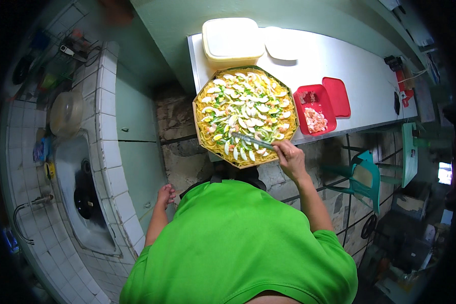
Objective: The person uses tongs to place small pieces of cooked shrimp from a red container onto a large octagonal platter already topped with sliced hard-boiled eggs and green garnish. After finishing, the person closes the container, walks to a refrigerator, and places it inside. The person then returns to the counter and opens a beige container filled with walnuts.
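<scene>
My right hand [290, 159] is closed round the end of a pair of metal tongs [254, 141]. The tips of the tongs reach over the near part of a large octagonal tray [195, 114]. Yellow noodles [205, 134] fill this tray, topped with many egg slices, pinkish shrimp-like pieces and chopped greens. Whether the tips grip a piece of topping is too small to tell. Low at my left side hangs my left hand [166, 194], its fingers curled in with nothing seen in them. Right of the tray, a red container [331, 112] holds pinkish pieces of food.
The red lid [336, 96] lies beside its container on the white table [362, 76]. Behind the tray stand a lidded tub [233, 43] and a white lid [282, 44]. A tiled counter with a sink [68, 152] runs along my left; a green chair [366, 177] stands right.
</scene>
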A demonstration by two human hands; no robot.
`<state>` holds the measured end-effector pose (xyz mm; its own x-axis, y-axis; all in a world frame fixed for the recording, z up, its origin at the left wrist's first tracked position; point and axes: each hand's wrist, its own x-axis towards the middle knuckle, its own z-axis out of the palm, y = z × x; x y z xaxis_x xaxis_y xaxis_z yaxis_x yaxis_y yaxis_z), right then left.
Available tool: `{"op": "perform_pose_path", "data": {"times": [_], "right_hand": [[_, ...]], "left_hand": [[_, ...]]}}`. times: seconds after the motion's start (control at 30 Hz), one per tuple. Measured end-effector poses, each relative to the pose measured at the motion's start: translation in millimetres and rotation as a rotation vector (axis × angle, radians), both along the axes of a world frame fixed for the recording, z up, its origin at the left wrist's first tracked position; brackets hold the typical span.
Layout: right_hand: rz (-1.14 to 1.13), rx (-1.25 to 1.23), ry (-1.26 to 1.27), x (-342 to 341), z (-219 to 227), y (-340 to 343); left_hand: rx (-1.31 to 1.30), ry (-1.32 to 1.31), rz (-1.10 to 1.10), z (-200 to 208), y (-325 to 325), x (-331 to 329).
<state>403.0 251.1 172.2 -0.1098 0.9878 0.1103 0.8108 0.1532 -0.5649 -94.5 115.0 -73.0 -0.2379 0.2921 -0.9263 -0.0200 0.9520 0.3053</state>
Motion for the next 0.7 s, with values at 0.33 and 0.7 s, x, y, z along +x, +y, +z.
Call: {"op": "perform_pose_path", "data": {"times": [0.33, 0.7], "right_hand": [[0.003, -0.087, -0.022, -15, -15, -8], [-0.588, 0.041, -0.191, 171, 19, 44]], "left_hand": [[0.040, 0.011, -0.061, -8, 23, 4], [0.053, -0.038, -0.216, -12, 26, -2]]}}
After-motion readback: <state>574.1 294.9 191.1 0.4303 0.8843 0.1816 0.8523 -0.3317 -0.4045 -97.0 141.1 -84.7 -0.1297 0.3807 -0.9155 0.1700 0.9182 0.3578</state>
